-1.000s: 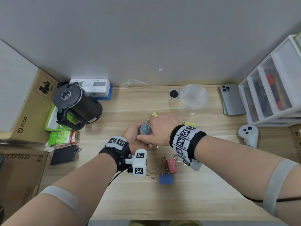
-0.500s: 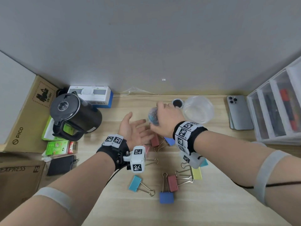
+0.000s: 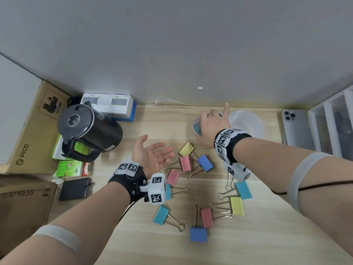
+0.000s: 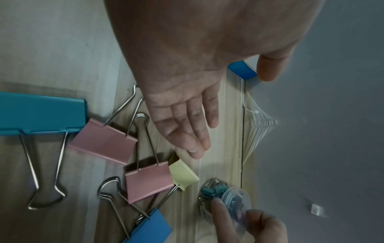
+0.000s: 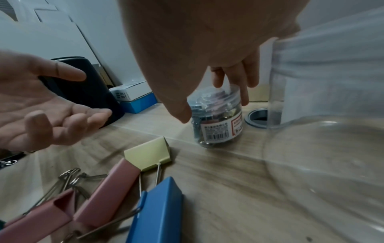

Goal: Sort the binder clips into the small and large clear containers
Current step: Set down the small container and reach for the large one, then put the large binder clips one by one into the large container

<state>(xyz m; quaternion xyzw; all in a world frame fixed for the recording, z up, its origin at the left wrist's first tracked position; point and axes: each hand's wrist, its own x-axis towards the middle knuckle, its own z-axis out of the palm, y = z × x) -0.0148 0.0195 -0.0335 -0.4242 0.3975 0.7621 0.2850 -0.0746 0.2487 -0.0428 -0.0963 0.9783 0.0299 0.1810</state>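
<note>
My right hand grips the small clear container from above, with the index finger sticking out. This jar holds small clips, carries a label, and stands at the back of the wooden table. The large clear container is empty and stands just to its right. My left hand hovers palm up with straight fingers and holds nothing. Several large clips lie loose on the table: a yellow clip, a pink clip and a blue clip near the hands. Others lie nearer me, such as a teal clip.
A black kettle and a white-and-blue box stand at the back left, beside cardboard boxes. A phone and a clear drawer unit are at the right. A round grommet sits behind the jar.
My right hand carried the small container from the middle of the table to the back, beside the large one. My left hand let go of it and opened palm up.
</note>
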